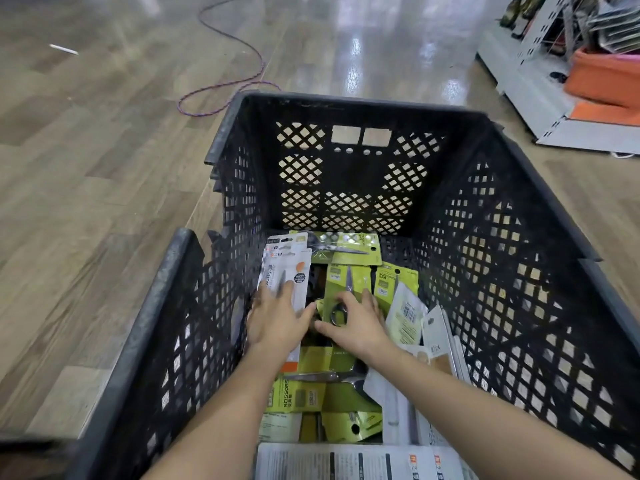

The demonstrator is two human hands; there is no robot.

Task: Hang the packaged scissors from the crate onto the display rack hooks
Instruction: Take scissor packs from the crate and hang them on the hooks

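A black lattice crate (502, 237) stands on the floor and holds several packaged scissors, most on yellow-green cards. Both my hands reach down into it. My left hand (277, 317) lies flat with straight fingers on a white-and-orange scissors pack (277, 268) leaning against the left wall. My right hand (356, 320) rests on a yellow-green scissors pack (341, 285), fingers spread around the scissors' handle loop. Whether its fingers curl under the card is hidden. The display rack (554, 39) stands at the far right, its hooks barely visible.
An orange bin (602, 74) sits on the rack's low white base. A purple cord (221, 88) loops across the wood floor beyond the crate. White and grey cards lie along the crate's right side and front.
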